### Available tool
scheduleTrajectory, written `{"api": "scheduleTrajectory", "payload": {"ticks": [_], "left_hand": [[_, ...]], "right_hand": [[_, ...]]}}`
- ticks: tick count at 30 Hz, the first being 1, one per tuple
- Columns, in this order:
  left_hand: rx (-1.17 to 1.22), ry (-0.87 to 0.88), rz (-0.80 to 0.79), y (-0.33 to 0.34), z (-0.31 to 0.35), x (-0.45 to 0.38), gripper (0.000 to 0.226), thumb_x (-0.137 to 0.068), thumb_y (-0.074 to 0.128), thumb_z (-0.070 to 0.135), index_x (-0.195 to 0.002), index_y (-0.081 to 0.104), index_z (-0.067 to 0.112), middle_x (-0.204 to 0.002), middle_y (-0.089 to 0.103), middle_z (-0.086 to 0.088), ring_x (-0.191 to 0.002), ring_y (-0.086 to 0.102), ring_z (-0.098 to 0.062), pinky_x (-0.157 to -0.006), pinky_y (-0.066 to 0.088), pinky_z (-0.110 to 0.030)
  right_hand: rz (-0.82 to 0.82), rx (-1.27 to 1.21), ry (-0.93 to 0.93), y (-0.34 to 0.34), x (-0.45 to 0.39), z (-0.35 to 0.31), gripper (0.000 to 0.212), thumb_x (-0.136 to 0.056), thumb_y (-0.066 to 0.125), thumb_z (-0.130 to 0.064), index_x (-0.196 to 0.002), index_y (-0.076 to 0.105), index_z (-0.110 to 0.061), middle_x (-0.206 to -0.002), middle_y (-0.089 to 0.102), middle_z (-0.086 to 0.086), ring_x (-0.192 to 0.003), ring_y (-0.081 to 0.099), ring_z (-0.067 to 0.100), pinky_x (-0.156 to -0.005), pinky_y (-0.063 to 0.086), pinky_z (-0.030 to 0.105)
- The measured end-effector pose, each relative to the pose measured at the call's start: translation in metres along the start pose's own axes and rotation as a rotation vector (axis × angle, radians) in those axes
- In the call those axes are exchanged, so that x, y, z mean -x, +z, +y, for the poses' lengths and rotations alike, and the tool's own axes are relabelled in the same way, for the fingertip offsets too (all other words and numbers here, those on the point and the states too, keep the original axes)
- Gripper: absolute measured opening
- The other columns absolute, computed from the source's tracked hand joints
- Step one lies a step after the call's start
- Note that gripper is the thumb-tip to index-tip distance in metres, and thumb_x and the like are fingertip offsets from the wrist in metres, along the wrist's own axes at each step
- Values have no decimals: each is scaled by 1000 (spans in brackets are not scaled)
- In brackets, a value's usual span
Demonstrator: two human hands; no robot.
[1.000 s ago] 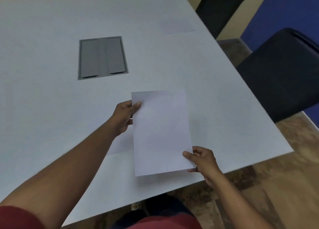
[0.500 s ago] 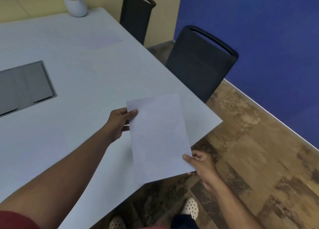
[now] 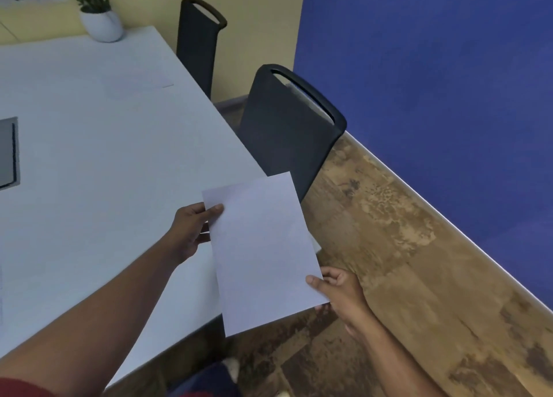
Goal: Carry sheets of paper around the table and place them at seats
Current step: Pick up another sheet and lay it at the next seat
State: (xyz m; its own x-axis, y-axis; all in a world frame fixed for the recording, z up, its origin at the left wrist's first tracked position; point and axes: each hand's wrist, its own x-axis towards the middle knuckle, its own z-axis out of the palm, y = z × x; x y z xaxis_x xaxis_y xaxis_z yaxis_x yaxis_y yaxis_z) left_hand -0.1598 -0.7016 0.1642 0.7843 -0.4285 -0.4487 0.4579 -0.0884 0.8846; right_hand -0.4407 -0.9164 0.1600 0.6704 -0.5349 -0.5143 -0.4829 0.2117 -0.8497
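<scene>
The white counter (image 3: 98,163) now fills only the left of the view, its near corner under the held sheet, where a second ago it filled almost everything; the wooden floor (image 3: 404,262) and blue wall (image 3: 434,82) have swung in on the right. That reads as the person rounding the corner toward the next seat. Two black chairs stand along the counter's right edge: the nearer chair (image 3: 287,130) just beyond the sheet, the farther chair (image 3: 197,40) near a potted plant (image 3: 100,13). The sheet of paper (image 3: 263,253) is held in the air over the corner, tilted, as before. One faint sheet (image 3: 140,84) already lies at the farther seat. The left hand (image 3: 191,232) pinches the paper's upper left edge, thumb on top; the right hand (image 3: 341,292) pinches the lower right corner, fingers curled beneath. The nearer seat looks like the likely next drop.
</scene>
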Motion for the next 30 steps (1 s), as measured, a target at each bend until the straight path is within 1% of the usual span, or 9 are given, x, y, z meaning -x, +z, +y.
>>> {"api": "scheduleTrajectory", "payload": {"ticks": [2, 5, 10, 14, 16, 20, 23, 27, 30], "left_hand": [[4, 9, 26, 9, 8, -11, 23, -98, 78, 23, -118, 81, 11, -111, 82, -10, -85, 77, -25, -79, 62, -39], [26, 30, 60, 20, 21, -37, 26, -98, 78, 23, -119, 81, 9, -114, 82, -11, -91, 76, -28, -85, 62, -43], [72, 66, 90, 45, 50, -85, 24, -98, 77, 23, -118, 81, 9, -115, 82, -14, -92, 76, -31, -85, 62, -45], [107, 107, 103, 65, 77, -105, 21, -100, 75, 22, -116, 82, 11, -110, 83, -10, -84, 77, -24, -76, 62, -39], [126, 127, 121, 76, 91, -113, 22, -99, 76, 23, -117, 82, 11, -110, 83, -9, -84, 77, -24, -76, 62, -39], [175, 175, 175, 99, 115, -123, 20, -99, 75, 23, -116, 82, 13, -109, 83, -7, -85, 77, -25, -77, 62, -39], [208, 218, 243, 120, 127, -128, 20, -99, 75, 22, -115, 83, 13, -112, 83, -8, -87, 77, -27, -82, 61, -42], [294, 279, 371, 152, 141, -132, 23, -98, 76, 23, -117, 82, 13, -122, 80, -13, -96, 73, -33, -91, 56, -52], [380, 338, 466, 182, 151, -132, 21, -98, 76, 21, -117, 82, 13, -122, 80, -12, -101, 73, -35, -98, 56, -55]], "right_hand": [[-21, 9, -2, -9, -20, -12, 13, -95, 79, -12, -108, 79, -9, -99, 85, 4, -91, 81, 28, -58, 59, 32], [-51, 24, -13, -15, -50, -34, 15, -95, 78, -14, -109, 78, -12, -103, 85, 0, -94, 81, 25, -59, 60, 32], [-34, 53, -42, -29, -95, -79, 12, -96, 77, -12, -107, 78, -11, -99, 85, 0, -91, 81, 24, -59, 61, 33], [-42, 85, -100, -48, -119, -124, 11, -94, 78, -10, -105, 78, -8, -95, 85, 5, -86, 81, 27, -55, 61, 32], [-53, 87, -127, -57, -132, -147, 10, -94, 78, -9, -103, 78, -6, -93, 84, 8, -83, 81, 29, -54, 61, 33], [-103, 97, -199, -79, -156, -191, 8, -93, 79, -6, -101, 79, -8, -90, 85, 6, -79, 81, 24, -52, 61, 32], [-170, 121, -260, -99, -176, -221, 9, -92, 80, -7, -100, 80, -10, -90, 85, 5, -81, 82, 25, -58, 64, 35], [-283, 123, -349, -130, -207, -266, 11, -90, 81, -5, -100, 82, -10, -92, 85, 4, -85, 83, 24, -76, 66, 39], [-358, 164, -434, -156, -230, -301, 11, -91, 81, -8, -98, 82, -15, -91, 85, 0, -85, 82, 20, -76, 67, 40]]}}
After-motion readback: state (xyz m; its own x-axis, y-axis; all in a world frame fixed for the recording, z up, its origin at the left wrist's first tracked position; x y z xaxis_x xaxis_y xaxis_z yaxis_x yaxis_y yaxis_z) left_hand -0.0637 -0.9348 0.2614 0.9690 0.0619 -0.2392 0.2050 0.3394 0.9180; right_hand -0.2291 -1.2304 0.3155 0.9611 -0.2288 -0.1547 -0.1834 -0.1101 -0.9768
